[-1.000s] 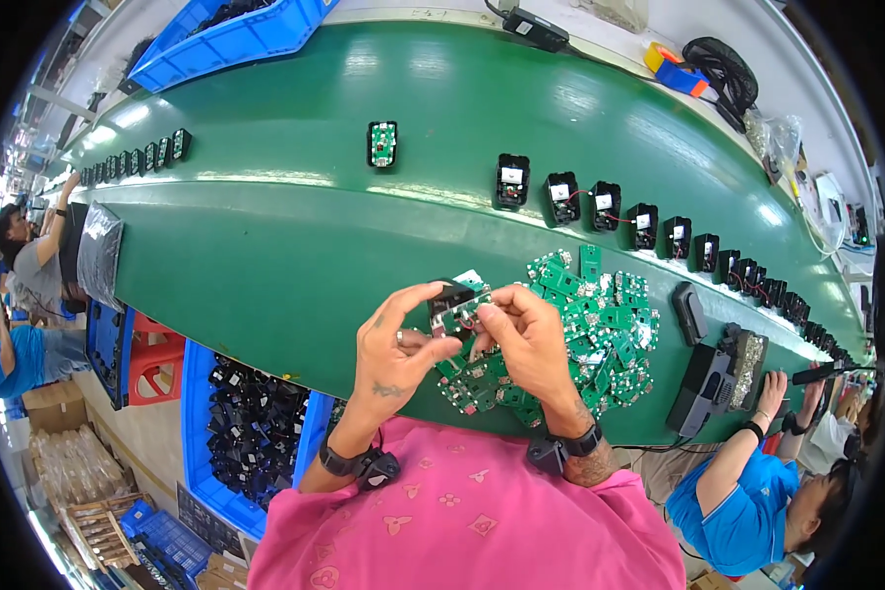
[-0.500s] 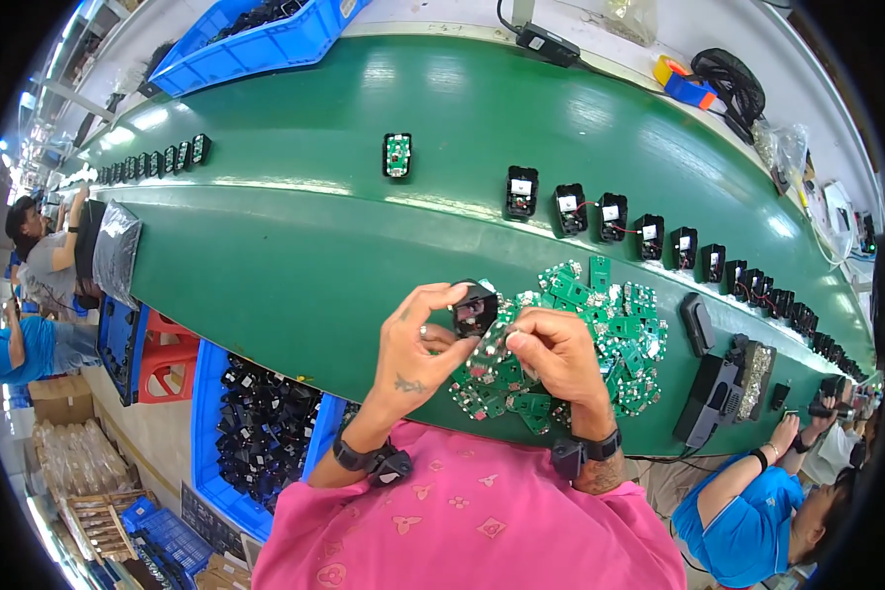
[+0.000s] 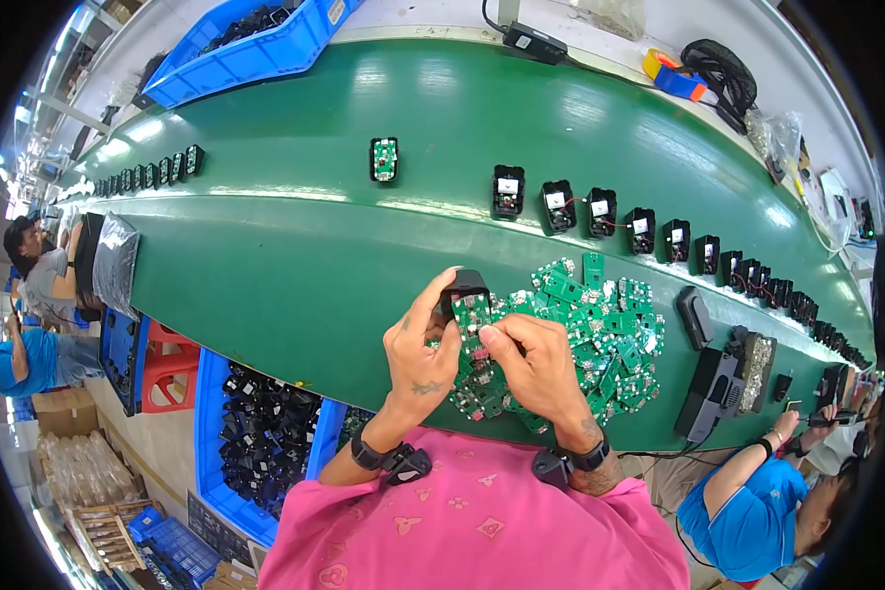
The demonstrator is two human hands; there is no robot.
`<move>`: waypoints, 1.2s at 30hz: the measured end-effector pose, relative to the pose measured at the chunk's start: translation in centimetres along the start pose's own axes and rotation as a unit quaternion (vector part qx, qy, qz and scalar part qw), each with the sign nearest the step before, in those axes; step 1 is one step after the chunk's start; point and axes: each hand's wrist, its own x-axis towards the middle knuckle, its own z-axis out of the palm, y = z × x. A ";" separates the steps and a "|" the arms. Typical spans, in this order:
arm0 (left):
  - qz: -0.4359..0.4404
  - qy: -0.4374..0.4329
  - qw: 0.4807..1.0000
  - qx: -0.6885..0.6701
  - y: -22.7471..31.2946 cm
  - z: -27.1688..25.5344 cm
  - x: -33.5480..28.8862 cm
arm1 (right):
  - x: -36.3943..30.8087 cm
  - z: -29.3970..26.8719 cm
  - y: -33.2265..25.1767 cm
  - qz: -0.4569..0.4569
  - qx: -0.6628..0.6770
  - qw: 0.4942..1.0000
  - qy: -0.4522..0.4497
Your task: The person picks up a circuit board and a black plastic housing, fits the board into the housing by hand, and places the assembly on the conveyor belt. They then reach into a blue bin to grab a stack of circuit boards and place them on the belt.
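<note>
In front of my chest, my left hand (image 3: pixel 421 349) is closed around a small black plastic housing (image 3: pixel 468 282), its fingers along the left side. A green circuit board (image 3: pixel 470 313) lies at the housing's open face, with its upper part inside the walls. My right hand (image 3: pixel 533 362) pinches the board's lower right edge between thumb and forefinger. How deep the board sits cannot be made out. Just beyond and beside my right hand spreads a loose pile of green circuit boards (image 3: pixel 615 339).
One housing with a board (image 3: pixel 384 159) stands ahead on the green work surface (image 3: pixel 285 265). A row of black housings (image 3: pixel 558 206) runs off to the right. A speaker-like black device (image 3: pixel 710 393) lies right of the pile. Blue bins (image 3: pixel 206 433) stand lower left; co-workers (image 3: pixel 757 511) sit at both sides.
The black housing has been turned so its open face points toward me. My right hand has brought the circuit board from beside the housing up against its opening.
</note>
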 end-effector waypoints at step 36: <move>-0.145 -0.089 0.980 -0.107 0.0 0.1 0.7 | 0.1 1.1 1.0 0.050 -0.008 0.998 -0.023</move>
